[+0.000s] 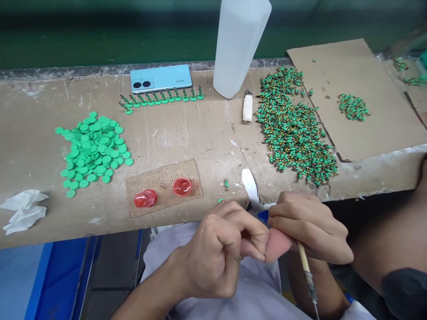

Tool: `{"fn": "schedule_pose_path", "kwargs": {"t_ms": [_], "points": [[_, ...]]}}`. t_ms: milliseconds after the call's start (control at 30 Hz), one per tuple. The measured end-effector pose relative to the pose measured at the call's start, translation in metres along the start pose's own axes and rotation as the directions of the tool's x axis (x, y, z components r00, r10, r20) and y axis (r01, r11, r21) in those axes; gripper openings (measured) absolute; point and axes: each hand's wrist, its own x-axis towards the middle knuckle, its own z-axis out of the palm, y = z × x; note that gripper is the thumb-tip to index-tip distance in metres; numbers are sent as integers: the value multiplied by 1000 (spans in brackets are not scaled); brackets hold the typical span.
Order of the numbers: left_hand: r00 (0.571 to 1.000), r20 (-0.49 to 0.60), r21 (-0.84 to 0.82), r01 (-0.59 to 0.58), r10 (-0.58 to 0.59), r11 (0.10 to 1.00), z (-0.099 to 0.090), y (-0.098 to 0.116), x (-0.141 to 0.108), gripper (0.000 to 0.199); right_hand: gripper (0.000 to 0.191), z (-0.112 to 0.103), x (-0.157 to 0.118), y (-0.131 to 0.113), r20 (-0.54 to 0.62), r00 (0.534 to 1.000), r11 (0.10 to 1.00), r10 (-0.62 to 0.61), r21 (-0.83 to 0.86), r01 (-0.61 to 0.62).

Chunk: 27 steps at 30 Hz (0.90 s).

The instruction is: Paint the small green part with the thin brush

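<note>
My left hand [223, 249] is closed in a pinch in front of my body, its fingertips touching my right thumb; anything between them is too small to see. A thin tool with a pale handle [304, 258] is held in my right hand [310, 226], pointing down. Beyond the hands, one small green figure [226, 184] lies on the table edge, with a green disc [220, 201] partly hidden by my left hand. Two small red containers [182, 186] rest on a brown card [164, 180].
Green discs [95, 151] are heaped at the left, crumpled tissue [26, 209] nearby. A phone [162, 78] lies behind a row of based figures [163, 97]. A white container [238, 46], wrapped blade [247, 107], figure pile [293, 129] and cardboard [360, 80] stretch rightward. Another person's arm [390, 226] is right.
</note>
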Motion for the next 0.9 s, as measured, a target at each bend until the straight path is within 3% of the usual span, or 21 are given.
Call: {"fn": "schedule_pose_path", "kwargs": {"t_ms": [267, 633, 800, 900], "points": [[991, -120, 22, -59, 62, 998, 10, -5, -4, 44, 27, 7, -5, 1, -20, 999, 999, 39, 5, -39], [979, -186, 58, -69, 78, 996, 17, -11, -13, 40, 21, 16, -12, 1, -82, 996, 1000, 24, -14, -25], [943, -288, 7, -170, 165, 985, 21, -17, -14, 35, 29, 19, -5, 4, -107, 994, 1000, -5, 14, 7], [925, -341, -29, -187, 166, 982, 12, -17, -18, 29, 36, 17, 4, 12, -163, 986, 997, 47, 62, -38]]}}
